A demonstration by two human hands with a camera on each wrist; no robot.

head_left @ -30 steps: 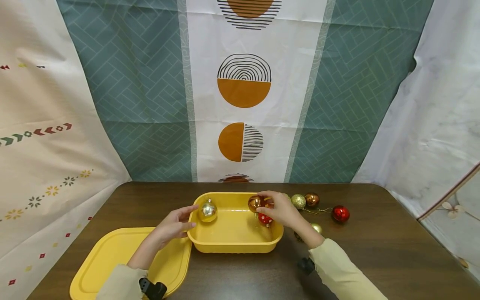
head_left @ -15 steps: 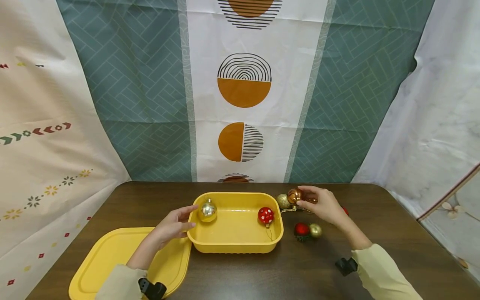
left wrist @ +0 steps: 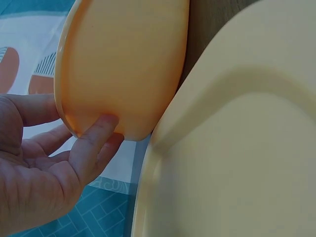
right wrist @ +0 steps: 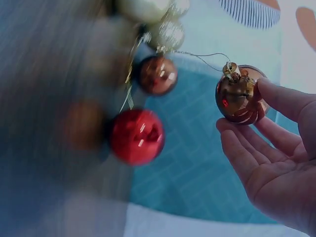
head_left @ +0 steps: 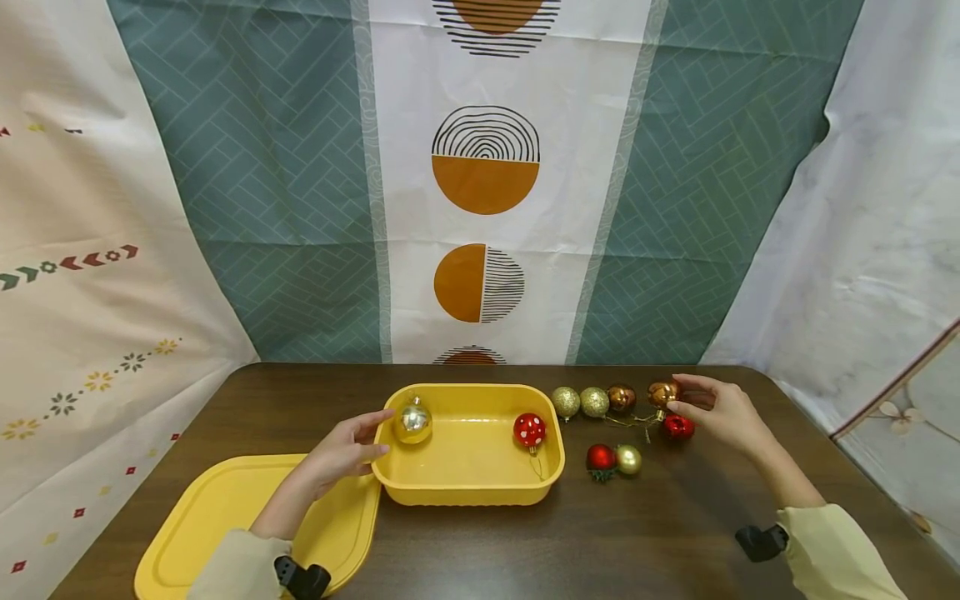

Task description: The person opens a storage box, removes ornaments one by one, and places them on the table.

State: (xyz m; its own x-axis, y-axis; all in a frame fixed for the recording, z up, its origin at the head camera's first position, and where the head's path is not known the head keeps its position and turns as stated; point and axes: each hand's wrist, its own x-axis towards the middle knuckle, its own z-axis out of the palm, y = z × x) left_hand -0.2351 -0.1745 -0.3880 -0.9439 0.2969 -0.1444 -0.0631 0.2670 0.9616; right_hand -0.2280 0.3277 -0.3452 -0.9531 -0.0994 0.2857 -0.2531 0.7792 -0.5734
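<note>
In the head view my right hand (head_left: 720, 408) pinches a shiny copper Christmas bauble (head_left: 663, 393) above the table, close to a red bauble (head_left: 678, 427). The right wrist view shows the copper bauble (right wrist: 242, 96) between thumb and fingertips, its cap and gold string hanging free. My left hand (head_left: 337, 458) touches the left end of a yellow box (head_left: 468, 496) with loosely extended fingers. In the left wrist view those fingertips rest against the box wall (left wrist: 123, 59). Inside the box lie a clear-and-gold bauble (head_left: 413, 422) at left and a red white-dotted bauble (head_left: 529, 430) at right.
Right of the box, glittery gold baubles (head_left: 595, 402) and another copper bauble (head_left: 622, 398) line up. Nearer lie a red bauble with green trim (head_left: 601, 458) and a pale gold bauble (head_left: 628, 460). A yellow lid (head_left: 217, 517) lies left of the box on the dark table (head_left: 570, 550).
My right hand has carried the copper bauble out of the box and rightward, past the row of baubles to beside the red one. My left hand has stayed at the box.
</note>
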